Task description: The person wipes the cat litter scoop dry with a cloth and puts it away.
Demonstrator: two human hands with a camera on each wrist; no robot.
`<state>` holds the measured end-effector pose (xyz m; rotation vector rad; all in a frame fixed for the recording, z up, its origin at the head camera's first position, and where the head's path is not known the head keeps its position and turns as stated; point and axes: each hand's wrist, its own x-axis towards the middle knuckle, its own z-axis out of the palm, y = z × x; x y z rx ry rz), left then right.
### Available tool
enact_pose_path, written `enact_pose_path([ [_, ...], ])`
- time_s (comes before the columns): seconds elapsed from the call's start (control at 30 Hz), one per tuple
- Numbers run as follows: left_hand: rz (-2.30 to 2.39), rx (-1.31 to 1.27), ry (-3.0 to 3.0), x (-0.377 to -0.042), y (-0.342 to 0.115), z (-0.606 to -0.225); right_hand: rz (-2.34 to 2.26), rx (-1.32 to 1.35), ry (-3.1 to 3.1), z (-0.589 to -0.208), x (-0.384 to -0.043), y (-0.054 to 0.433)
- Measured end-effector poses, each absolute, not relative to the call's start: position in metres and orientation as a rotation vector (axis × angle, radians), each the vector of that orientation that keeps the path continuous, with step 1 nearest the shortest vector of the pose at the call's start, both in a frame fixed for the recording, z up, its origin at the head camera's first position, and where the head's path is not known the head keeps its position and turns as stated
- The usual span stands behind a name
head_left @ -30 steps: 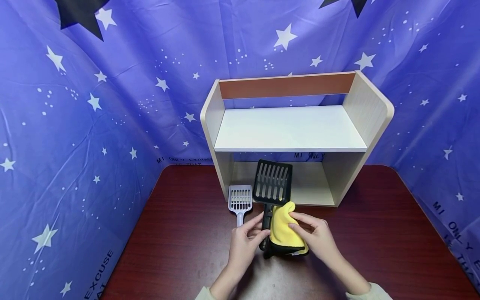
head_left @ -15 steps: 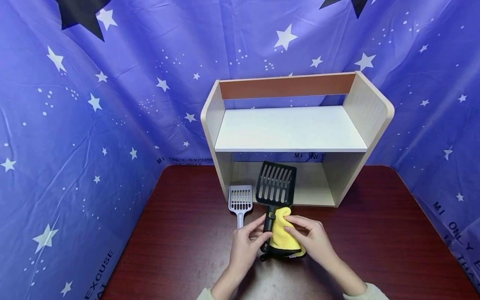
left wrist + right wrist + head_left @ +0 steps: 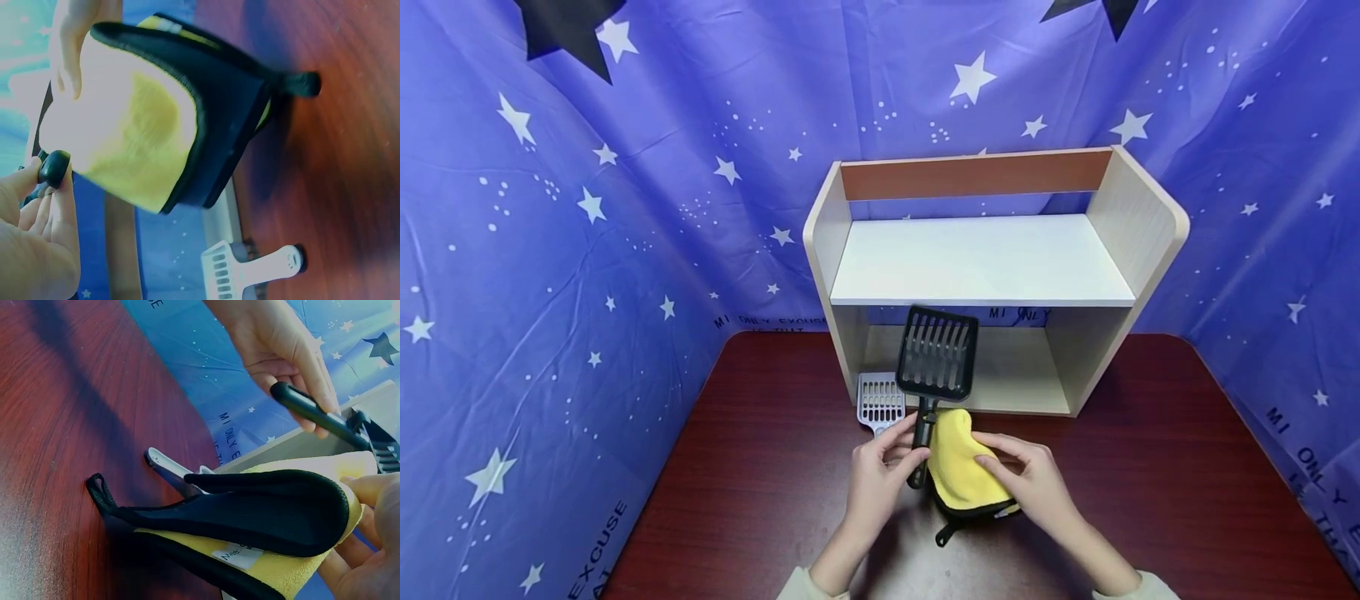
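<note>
Got the blk scoop (image 3: 934, 387) by its handle in my L hand (image 3: 868, 483), fingers and thumb clamped on it, prob. b/c that leaves the slotted head free; it's up in front of the shelf (image 3: 981, 262), head overlapping the lower bay from my POV. R hand (image 3: 1037, 483) pinches the yellow cloth (image 3: 962, 462) w/ fingers and thumb at its upper R side, prob. so the fold won't flop; that's in front of the shelf's mid-section too. Grey scoop (image 3: 882, 400) is at the shelf's front L corner, neither hand on it, handle my way, which I'd guess suits an easy reach. Hard to make out: in the head view my L hand covers most of that grey handle, tho the L wrist view shows its end low over the counter (image 3: 745, 467) in front of the shelf. Blk scoop's head gets cut off in the R wrist view, and glare washes out the cloth in the L one. Label (image 3: 237, 556) on the cloth is only partly legible. Can't tell if cloth touches blk handle, or if its loop (image 3: 100, 490) meets the counter.
</note>
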<state>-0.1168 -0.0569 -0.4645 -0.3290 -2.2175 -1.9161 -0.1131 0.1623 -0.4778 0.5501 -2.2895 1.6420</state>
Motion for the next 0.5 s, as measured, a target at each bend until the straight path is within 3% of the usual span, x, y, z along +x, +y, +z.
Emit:
enact_pose_path([
  [0.5,-1.84,-0.296,-2.123,-0.139,-0.075,-0.432,1.671,0.555,-2.291,-0.484,-0.111,0.169],
])
